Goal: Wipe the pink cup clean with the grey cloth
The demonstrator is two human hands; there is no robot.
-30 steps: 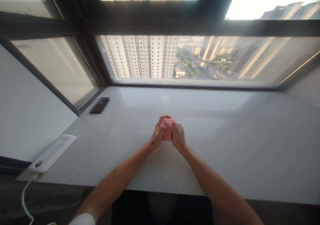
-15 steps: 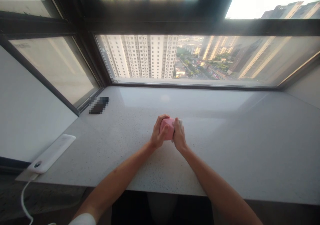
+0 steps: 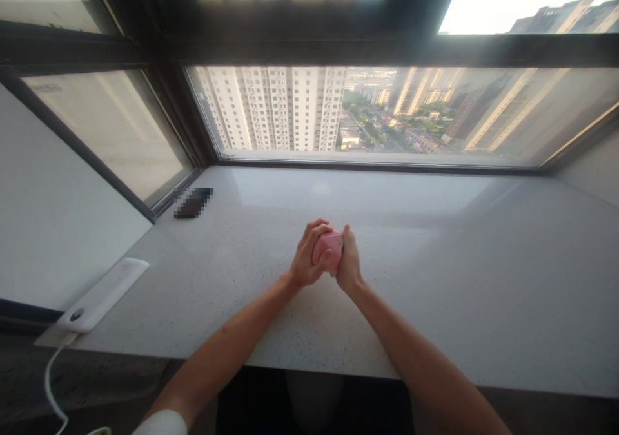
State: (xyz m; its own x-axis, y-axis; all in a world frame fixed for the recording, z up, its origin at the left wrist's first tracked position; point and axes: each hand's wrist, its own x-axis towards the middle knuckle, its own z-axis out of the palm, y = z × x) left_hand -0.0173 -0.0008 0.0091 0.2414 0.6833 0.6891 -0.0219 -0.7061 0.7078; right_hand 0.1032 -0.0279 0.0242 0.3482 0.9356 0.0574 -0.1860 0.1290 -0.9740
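Both hands are closed together around one small object, near the middle of the worktop's length and depth. The left hand (image 3: 305, 259) wraps over the object's left and upper side, with its fingers (image 3: 316, 232) curled across the top, and the right hand (image 3: 349, 264) presses upright against its right side. The grip is narrow and tight, holding a pink rounded object (image 3: 329, 250); much of it is covered, so exact shape and material can't be told, and it's also unclear whether it touches the stone worktop (image 3: 425, 306) or is held just above it. Risk: the hands squeeze mainly from two sides, so if the pressure slips or turns uneven, the object could pop out sideways or upward. If dropped, it could land on the hard stone and roll or bounce toward the worktop's front edge. Sweat or a smooth surface could make this more likely. Well left of the hands, a dark pixelated object (image 3: 193, 203) lies near the back edge, and a white power bank (image 3: 104, 295) sits at the front-left corner with a white cable (image 3: 51, 383) hanging over the edge, where a wide arm move could catch it. A window (image 3: 387, 116) runs along the back edge.
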